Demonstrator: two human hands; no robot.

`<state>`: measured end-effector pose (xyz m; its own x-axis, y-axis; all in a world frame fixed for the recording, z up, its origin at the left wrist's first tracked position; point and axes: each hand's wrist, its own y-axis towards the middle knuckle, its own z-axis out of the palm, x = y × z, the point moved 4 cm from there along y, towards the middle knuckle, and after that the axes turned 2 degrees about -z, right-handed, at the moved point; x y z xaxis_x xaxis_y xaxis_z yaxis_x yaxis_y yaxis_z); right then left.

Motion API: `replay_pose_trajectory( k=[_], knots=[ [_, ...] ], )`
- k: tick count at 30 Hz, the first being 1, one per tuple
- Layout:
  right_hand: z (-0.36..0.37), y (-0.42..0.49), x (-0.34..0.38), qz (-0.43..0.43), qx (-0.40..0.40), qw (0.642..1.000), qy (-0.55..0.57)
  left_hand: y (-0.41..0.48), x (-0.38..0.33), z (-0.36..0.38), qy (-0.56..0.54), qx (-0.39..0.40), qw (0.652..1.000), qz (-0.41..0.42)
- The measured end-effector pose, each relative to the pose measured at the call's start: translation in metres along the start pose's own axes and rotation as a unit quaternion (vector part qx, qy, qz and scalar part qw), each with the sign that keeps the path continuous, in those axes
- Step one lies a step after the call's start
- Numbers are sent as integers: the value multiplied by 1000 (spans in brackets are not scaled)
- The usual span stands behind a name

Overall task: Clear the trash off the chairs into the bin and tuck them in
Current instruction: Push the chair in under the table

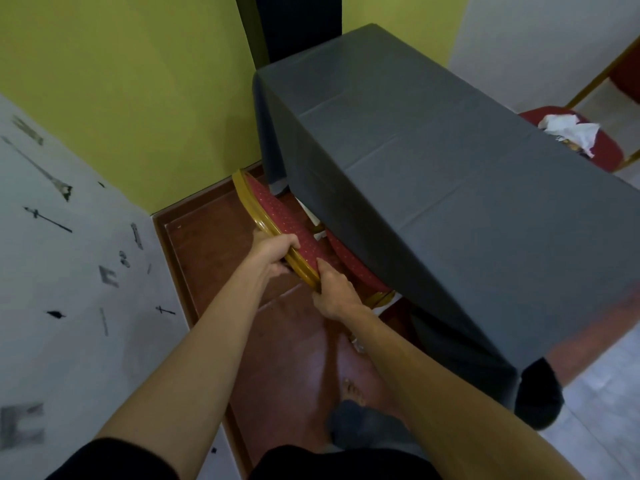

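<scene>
A chair with a gold frame and red dotted padding (277,216) stands at the near side of a table under a grey cloth (433,174); its seat is mostly hidden beneath the cloth. My left hand (273,254) grips the top of the chair's backrest. My right hand (332,289) holds the same backrest at its nearer end. A second red chair (609,150) stands at the table's far right side, with crumpled white paper trash (571,131) lying on its seat. No bin is in view.
A yellow-green wall stands behind the chair and a white patterned wall runs along the left. The floor under me is red-brown tile. My bare foot (353,393) is below the table's near corner, where the cloth hangs low.
</scene>
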<state>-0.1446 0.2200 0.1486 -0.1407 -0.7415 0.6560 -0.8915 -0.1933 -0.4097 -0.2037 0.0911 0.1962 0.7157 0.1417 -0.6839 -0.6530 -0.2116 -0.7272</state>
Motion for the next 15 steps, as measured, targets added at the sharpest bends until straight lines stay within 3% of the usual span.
replay_pose_trajectory(
  k=[8, 15],
  knots=[
    [5, 1, -3, -2, -22, 1000, 14, -8, 21, 3, 16, -81, 993, 83],
    [-1, -20, -8, -6, -51, 998, 22, -44, 35, -2, -31, -12, 998, 56]
  ],
)
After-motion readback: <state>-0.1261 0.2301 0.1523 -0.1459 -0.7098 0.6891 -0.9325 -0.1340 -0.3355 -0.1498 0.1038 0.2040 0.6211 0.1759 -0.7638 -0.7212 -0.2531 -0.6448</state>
